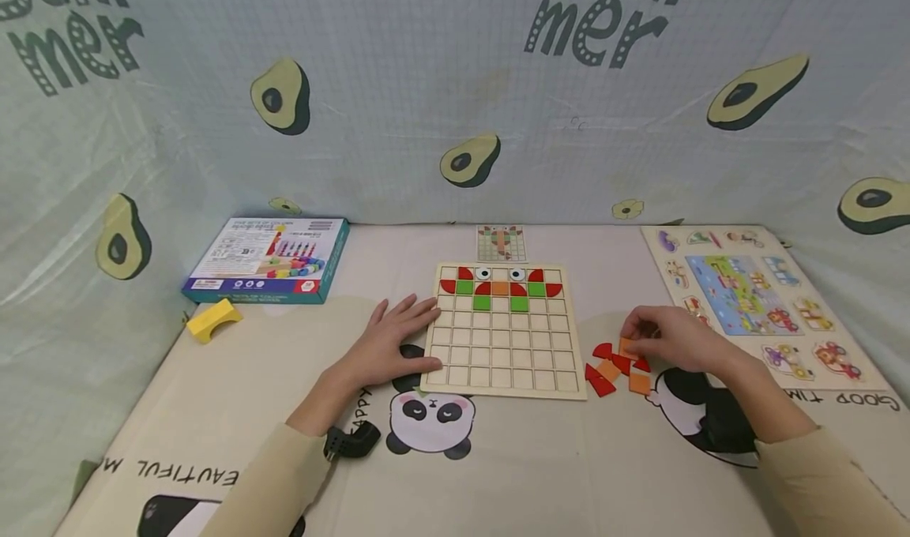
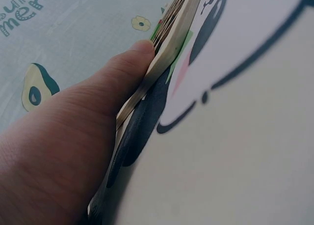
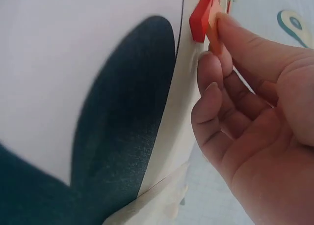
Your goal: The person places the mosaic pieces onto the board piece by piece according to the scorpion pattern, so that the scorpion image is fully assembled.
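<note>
While left grip (image 1: 391, 346), fingers extended, rests on grid board (image 1: 501, 355), right grip (image 1: 671, 339) pinches orange tile (image 3: 214, 31) — best lifted clear of red pieces (image 1: 602, 351).

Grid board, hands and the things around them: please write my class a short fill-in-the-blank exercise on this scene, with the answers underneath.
1. The right hand pinches a piece coloured ____.
2. In the head view, the left hand touches the ____ edge of the grid board.
3. On the board there are ____ green squares.
4. The arch-shaped block on the table is ____.

Missing words: orange; left; four; yellow.
</note>
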A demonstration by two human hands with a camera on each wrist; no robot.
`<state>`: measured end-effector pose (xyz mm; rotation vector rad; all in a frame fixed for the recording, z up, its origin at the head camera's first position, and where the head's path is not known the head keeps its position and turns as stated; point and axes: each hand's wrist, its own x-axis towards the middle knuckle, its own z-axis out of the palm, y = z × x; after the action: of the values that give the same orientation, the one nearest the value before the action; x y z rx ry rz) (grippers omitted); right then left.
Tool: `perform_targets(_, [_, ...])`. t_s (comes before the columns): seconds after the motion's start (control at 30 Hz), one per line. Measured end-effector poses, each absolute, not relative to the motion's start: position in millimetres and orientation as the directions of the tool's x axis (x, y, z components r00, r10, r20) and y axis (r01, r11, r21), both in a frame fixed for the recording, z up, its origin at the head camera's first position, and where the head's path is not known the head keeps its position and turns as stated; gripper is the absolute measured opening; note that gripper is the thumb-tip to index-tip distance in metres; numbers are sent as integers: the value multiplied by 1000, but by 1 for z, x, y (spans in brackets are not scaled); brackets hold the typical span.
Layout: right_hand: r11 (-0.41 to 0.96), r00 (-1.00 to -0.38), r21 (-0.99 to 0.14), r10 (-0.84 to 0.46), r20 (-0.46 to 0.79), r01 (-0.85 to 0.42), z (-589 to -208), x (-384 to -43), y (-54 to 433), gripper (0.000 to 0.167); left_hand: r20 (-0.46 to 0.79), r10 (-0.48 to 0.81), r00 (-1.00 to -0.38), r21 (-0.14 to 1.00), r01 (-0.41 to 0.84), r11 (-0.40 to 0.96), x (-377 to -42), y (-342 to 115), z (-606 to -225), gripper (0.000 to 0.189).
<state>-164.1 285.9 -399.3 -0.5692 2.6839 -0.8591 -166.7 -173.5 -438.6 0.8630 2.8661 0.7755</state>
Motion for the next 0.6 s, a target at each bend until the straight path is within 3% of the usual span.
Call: perform_targets(0.6, [669,-878,-669,-476,-50,-324,-389,-192,253,11,100,532,-841,480,509,715,-165,-174,-438,85])
